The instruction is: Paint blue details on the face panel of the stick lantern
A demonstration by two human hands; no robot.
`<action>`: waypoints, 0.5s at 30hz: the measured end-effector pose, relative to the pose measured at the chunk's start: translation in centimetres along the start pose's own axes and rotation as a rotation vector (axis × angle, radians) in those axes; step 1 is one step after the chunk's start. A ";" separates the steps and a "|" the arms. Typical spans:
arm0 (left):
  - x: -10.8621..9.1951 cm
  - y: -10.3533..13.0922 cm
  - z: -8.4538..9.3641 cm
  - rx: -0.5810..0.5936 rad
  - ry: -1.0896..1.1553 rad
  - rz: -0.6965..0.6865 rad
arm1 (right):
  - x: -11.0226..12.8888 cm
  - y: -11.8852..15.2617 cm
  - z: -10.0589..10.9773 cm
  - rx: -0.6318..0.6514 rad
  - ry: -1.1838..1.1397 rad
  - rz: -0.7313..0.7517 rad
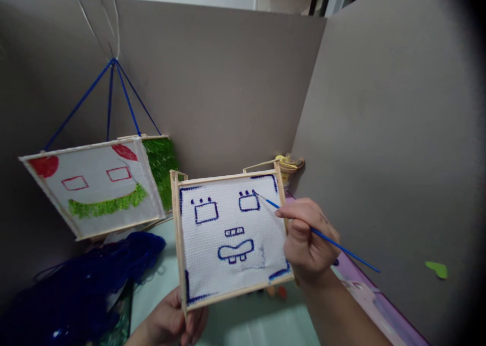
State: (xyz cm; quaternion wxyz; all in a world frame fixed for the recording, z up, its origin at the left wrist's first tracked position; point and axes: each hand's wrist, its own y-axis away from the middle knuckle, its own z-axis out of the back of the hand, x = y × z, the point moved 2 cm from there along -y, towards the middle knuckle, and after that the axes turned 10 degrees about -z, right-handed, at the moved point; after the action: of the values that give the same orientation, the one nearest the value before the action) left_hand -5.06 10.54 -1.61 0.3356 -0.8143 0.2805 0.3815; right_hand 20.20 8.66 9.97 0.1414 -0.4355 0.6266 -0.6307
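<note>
A wood-framed panel (235,217) of white woven fabric stands tilted toward me in the head view. Dark blue paint on it forms two square eyes with short lashes, a small nose, a mouth with two teeth, and corner marks. My left hand (176,318) grips the frame at its lower left corner, its fingertips partly behind the wood. In my right hand (309,237) a thin blue paintbrush (343,247) is pinched near its front. The brush tip meets the fabric, or nearly so, by the lashes over the right-hand eye.
A box-shaped lantern (102,179) with a painted face hangs by blue cords (81,103) at left. Dark blue cord or yarn (87,285) is heaped below it. Grey partitions (228,82) stand behind and at right, with a green paper shape (437,270). Pale green covers the table (261,325).
</note>
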 end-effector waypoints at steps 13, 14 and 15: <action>0.1 0.0 0.0 -0.005 0.033 0.009 | 0.1 0.0 0.0 0.033 -0.009 0.001; 0.1 0.0 0.1 -0.005 0.038 0.006 | 0.1 0.0 0.0 0.035 -0.002 -0.003; 0.1 0.1 0.1 -0.011 0.036 0.005 | 0.1 0.0 0.0 0.035 0.003 -0.004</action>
State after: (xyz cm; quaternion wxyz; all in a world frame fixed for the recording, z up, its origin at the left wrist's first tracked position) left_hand -5.09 10.56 -1.76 0.3253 -0.8222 0.2863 0.3690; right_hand 20.13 8.59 10.04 0.1470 -0.4332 0.6148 -0.6425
